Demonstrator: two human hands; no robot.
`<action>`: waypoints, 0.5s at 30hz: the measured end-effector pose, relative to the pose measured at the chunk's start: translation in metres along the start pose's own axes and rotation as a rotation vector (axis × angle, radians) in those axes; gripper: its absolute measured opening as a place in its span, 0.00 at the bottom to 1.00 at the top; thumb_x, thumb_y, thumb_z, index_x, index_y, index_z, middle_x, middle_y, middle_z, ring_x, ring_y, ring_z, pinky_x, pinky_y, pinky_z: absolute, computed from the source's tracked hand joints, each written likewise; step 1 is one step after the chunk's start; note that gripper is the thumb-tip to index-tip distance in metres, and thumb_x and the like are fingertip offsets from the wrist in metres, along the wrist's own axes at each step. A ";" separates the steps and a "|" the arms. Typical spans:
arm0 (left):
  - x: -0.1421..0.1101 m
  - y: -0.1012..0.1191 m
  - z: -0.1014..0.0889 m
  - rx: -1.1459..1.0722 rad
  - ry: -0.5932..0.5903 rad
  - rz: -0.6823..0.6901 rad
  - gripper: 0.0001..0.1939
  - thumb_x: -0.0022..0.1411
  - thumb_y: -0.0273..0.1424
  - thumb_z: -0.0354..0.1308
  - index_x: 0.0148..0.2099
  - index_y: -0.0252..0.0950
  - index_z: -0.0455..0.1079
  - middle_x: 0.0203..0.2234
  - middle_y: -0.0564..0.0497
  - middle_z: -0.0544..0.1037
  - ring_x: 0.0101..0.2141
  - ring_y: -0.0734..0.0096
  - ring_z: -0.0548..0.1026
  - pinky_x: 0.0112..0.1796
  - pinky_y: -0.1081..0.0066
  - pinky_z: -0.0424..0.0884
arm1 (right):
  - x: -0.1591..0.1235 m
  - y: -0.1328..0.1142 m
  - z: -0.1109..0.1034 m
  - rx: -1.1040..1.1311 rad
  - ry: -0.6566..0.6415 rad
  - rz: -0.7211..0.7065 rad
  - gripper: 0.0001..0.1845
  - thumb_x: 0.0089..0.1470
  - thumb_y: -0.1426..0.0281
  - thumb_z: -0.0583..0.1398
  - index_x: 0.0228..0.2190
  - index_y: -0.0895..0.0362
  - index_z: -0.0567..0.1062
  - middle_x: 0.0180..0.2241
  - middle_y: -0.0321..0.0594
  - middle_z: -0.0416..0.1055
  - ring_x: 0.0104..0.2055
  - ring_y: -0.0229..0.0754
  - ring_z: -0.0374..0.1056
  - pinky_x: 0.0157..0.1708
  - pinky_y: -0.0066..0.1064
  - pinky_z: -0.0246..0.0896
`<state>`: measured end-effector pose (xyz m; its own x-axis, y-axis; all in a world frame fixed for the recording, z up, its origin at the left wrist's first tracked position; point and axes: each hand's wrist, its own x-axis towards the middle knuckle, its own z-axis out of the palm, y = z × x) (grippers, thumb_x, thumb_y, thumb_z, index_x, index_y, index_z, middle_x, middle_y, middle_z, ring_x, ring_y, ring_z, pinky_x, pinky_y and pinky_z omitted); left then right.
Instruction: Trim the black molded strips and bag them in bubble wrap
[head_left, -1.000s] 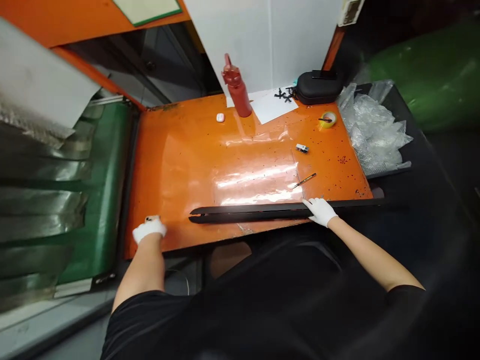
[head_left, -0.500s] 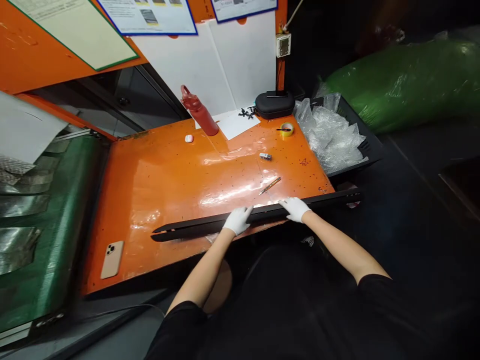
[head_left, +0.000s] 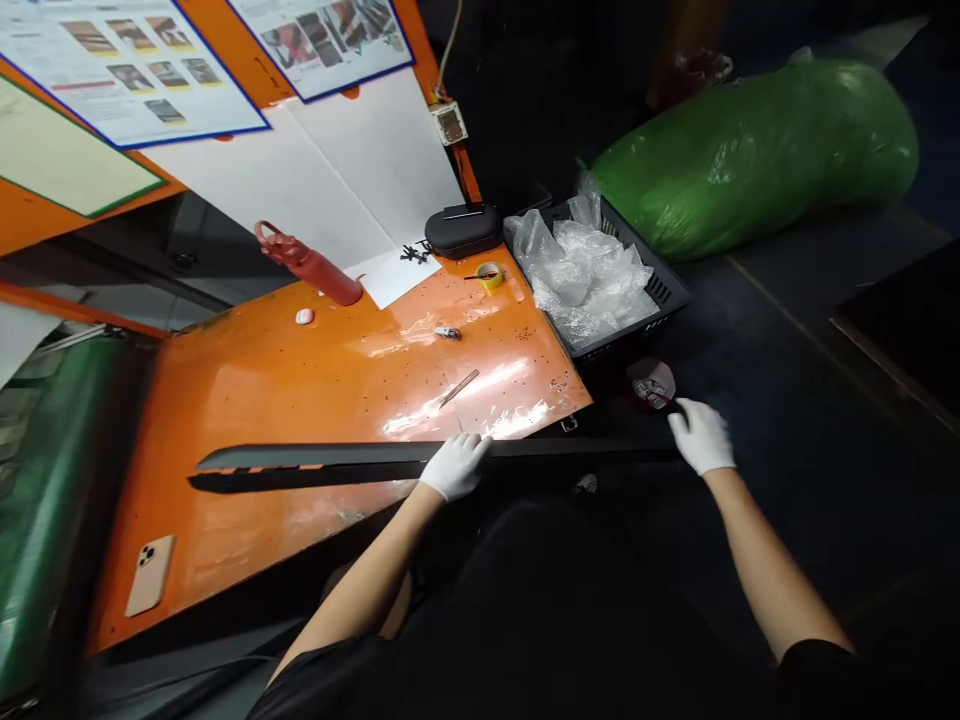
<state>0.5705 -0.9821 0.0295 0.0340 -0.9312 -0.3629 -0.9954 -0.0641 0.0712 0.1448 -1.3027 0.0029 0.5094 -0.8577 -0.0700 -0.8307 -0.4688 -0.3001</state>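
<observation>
A long black strip [head_left: 360, 465] lies across the front of the orange work surface [head_left: 300, 385], its right end reaching past the edge over dark ground. My left hand [head_left: 455, 467], in a white glove, grips the strip near the surface's front edge. My right hand [head_left: 701, 437], also gloved, has its fingers apart just above the strip's right end and holds nothing. Beyond the strip lie a thin pen-like metal tool [head_left: 459, 388] and a small metal part [head_left: 448, 332]. A tan phone [head_left: 149, 575] lies face down at the front left.
A red bottle [head_left: 307, 268] lies at the back, near a black zip case [head_left: 463, 229], a yellow tape roll [head_left: 489, 275] and a white sheet [head_left: 386, 280]. A black crate [head_left: 660, 290] of bubble wrap and a large green bag [head_left: 750, 160] stand to the right.
My view has swung, with the surface now further left. My right hand has slid off towards the strip's right end and opened away from it, while my left hand stays on the strip.
</observation>
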 end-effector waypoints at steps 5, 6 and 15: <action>0.105 0.091 -0.052 0.093 0.101 0.351 0.31 0.62 0.28 0.56 0.68 0.32 0.67 0.47 0.32 0.76 0.48 0.44 0.75 0.50 0.48 0.70 | -0.039 -0.093 0.058 0.058 -0.318 -0.413 0.49 0.57 0.55 0.67 0.72 0.59 0.58 0.69 0.58 0.63 0.69 0.60 0.61 0.69 0.52 0.56; 0.126 0.105 -0.058 0.083 0.117 0.421 0.31 0.63 0.27 0.55 0.69 0.33 0.66 0.47 0.33 0.76 0.47 0.45 0.75 0.49 0.48 0.70 | -0.046 -0.095 0.065 0.002 -0.297 -0.351 0.49 0.58 0.58 0.66 0.73 0.60 0.56 0.67 0.60 0.64 0.66 0.61 0.63 0.67 0.53 0.58; 0.355 0.016 -0.142 0.013 0.176 0.481 0.29 0.67 0.29 0.56 0.68 0.30 0.65 0.66 0.32 0.68 0.67 0.48 0.62 0.68 0.49 0.52 | -0.116 0.034 0.060 0.055 -0.163 0.318 0.41 0.60 0.56 0.58 0.71 0.54 0.59 0.56 0.57 0.72 0.57 0.64 0.70 0.59 0.53 0.67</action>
<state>0.5796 -1.3650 0.0334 -0.4145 -0.9008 -0.1297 -0.9033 0.3898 0.1791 0.0711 -1.2066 -0.0558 0.2602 -0.9118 -0.3177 -0.9424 -0.1682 -0.2891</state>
